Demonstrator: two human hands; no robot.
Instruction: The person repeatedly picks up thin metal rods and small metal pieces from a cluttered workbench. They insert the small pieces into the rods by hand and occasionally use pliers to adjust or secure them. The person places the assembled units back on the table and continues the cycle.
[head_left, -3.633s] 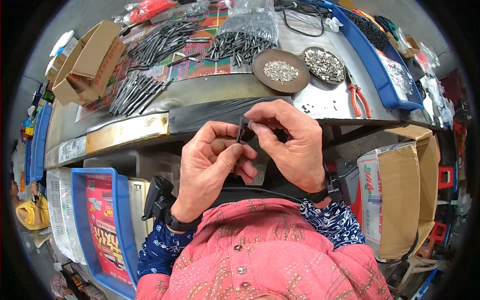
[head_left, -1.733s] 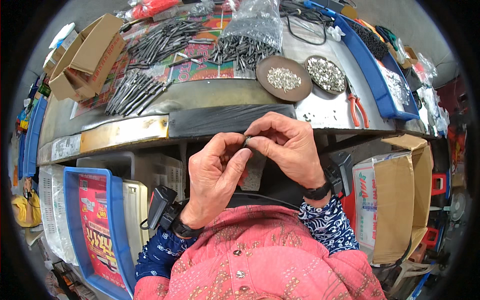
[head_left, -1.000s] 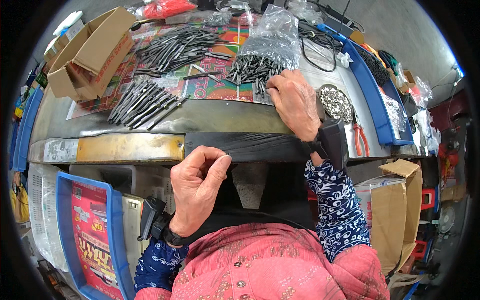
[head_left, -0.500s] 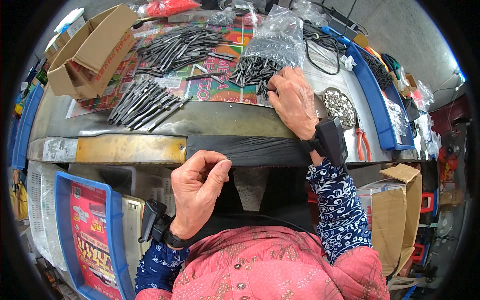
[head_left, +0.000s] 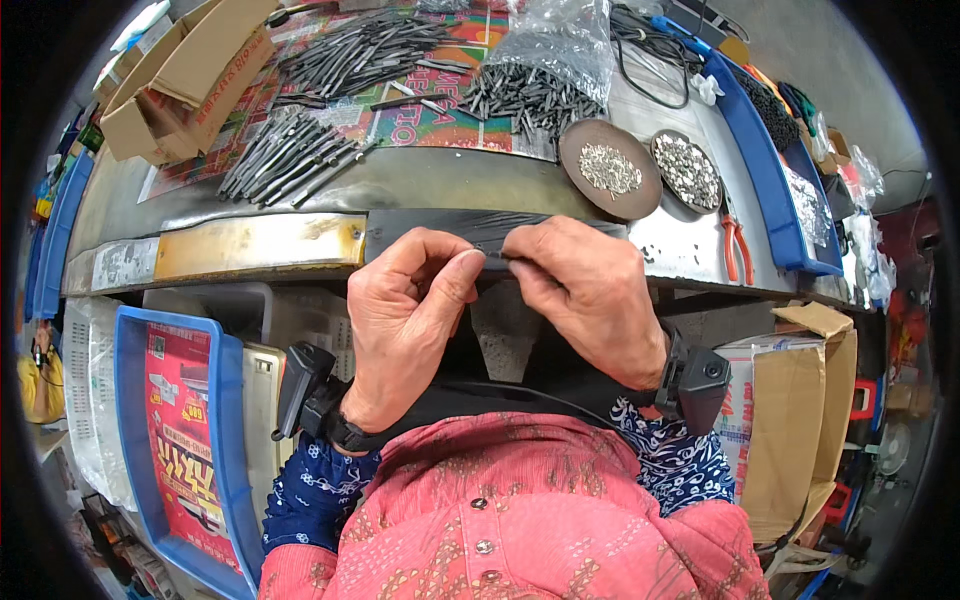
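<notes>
My left hand [head_left: 405, 325] is closed in a pinch of thumb and forefinger in front of the table edge. Facing it, my right hand [head_left: 590, 290] has its thumb and fingers pressed together, the tips almost meeting the left ones. Whatever lies between the fingertips is too small and dark to make out against the black cloth [head_left: 440, 226] on the table edge. Beyond my right hand stands a round brown dish [head_left: 632, 206] of tiny metal pieces. Behind that is a heap of short black pieces [head_left: 535, 98], partly under a clear plastic bag [head_left: 560, 40].
Longer black strips form a heap [head_left: 365, 50] and a neater bundle [head_left: 285, 165]. A second dish of silvery bits [head_left: 685, 172] and red-handled pliers [head_left: 736, 250] lie at right. Blue trays [head_left: 233, 440] and cardboard boxes [head_left: 785, 430] flank me; another box [head_left: 190, 85] sits far left.
My right hand has come back from the heap of short black pieces to meet my left hand. The brown dish shows fully now. The whole view has shifted slightly.
</notes>
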